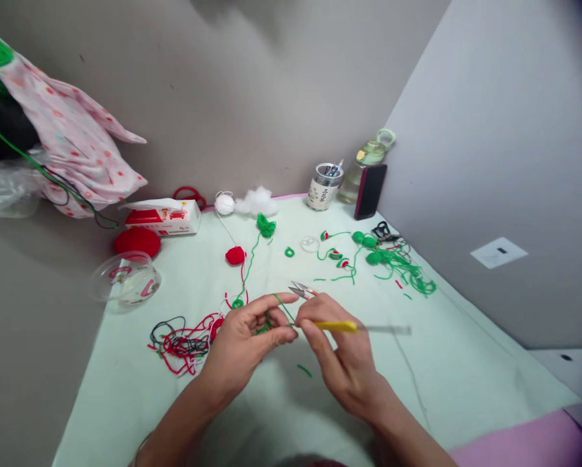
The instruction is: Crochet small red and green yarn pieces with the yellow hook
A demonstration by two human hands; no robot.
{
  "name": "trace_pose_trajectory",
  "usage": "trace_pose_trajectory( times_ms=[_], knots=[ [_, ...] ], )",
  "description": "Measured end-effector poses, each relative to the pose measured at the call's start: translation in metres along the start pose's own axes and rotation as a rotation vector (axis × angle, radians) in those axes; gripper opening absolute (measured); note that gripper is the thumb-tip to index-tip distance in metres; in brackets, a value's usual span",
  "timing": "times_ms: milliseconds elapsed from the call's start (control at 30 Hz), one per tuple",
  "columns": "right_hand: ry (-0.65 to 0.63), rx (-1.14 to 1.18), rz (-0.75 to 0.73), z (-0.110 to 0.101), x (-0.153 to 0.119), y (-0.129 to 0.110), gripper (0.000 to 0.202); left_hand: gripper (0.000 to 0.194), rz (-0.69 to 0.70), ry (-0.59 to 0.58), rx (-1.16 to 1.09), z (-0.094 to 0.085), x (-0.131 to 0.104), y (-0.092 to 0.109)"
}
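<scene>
My left hand is closed around green yarn, one strand stretched over its index finger. In my right hand is a crochet hook with a yellow handle, its tip meeting the yarn between the two hands. The hook's far end points right and its working tip is hidden by fingers. Just beyond my right hand lie small thread snips with orange on them. A green strand runs back from a small green coil to a green yarn bundle.
Tangled red and black yarn lies left, near a clear plastic bowl. Farther back are a red yarn ball, white stuffing, a pen can and an upright phone. Green crocheted pieces lie right.
</scene>
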State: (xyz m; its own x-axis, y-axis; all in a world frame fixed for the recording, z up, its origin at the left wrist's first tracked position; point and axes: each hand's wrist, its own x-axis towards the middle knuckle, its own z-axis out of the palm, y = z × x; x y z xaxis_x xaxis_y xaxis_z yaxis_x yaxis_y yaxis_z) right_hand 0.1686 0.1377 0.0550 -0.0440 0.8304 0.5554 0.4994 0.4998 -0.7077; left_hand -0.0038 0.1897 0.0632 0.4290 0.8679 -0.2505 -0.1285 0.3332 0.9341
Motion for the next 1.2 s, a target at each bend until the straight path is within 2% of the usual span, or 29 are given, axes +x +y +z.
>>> trace_pose_trajectory(
  times_ms=[100,167,233,333,467,600,667,733,833,900,967,1067,1200],
  knots=[
    [-0.041,0.389,0.274,-0.006,0.002,0.005,0.031,0.025,0.002,-0.082,0.025,-0.005,-0.002,0.003],
    [-0.072,0.661,0.389,-0.007,0.003,0.008,0.034,0.023,0.009,-0.127,0.018,-0.007,-0.004,0.004],
    [-0.102,0.858,0.430,-0.005,0.004,0.009,0.033,0.025,0.011,-0.142,-0.036,-0.008,-0.006,0.004],
    [-0.088,0.989,0.407,0.002,0.004,0.007,0.030,0.031,0.022,-0.110,-0.183,-0.003,-0.009,0.002],
    [-0.003,0.975,0.342,0.012,0.003,0.004,0.026,0.041,0.004,-0.042,-0.364,0.007,-0.011,0.002],
    [0.101,0.899,0.257,0.016,0.000,0.002,0.019,0.042,0.006,0.048,-0.415,0.013,-0.011,0.000],
    [0.160,0.685,0.198,0.016,-0.006,-0.001,0.017,0.042,0.037,0.113,-0.385,0.015,-0.011,-0.003],
    [0.210,0.338,0.106,0.017,-0.014,-0.002,0.021,0.043,0.072,0.156,-0.346,0.016,-0.011,-0.007],
    [0.215,-0.129,-0.111,0.020,-0.027,-0.001,0.046,0.047,0.088,0.155,-0.358,0.019,-0.012,-0.011],
    [0.212,-0.227,-0.199,0.022,-0.031,0.000,0.055,0.047,0.047,0.112,-0.417,0.020,-0.012,-0.011],
    [0.238,-0.136,-0.156,0.023,-0.029,0.000,0.051,0.046,-0.016,0.056,-0.475,0.019,-0.012,-0.009],
    [0.261,0.144,0.006,0.019,-0.017,-0.004,0.037,0.045,-0.080,-0.024,-0.528,0.017,-0.011,-0.006],
    [0.241,0.390,0.098,0.013,-0.007,-0.005,0.023,0.041,-0.090,-0.026,-0.558,0.012,-0.011,-0.003]
  ],
)
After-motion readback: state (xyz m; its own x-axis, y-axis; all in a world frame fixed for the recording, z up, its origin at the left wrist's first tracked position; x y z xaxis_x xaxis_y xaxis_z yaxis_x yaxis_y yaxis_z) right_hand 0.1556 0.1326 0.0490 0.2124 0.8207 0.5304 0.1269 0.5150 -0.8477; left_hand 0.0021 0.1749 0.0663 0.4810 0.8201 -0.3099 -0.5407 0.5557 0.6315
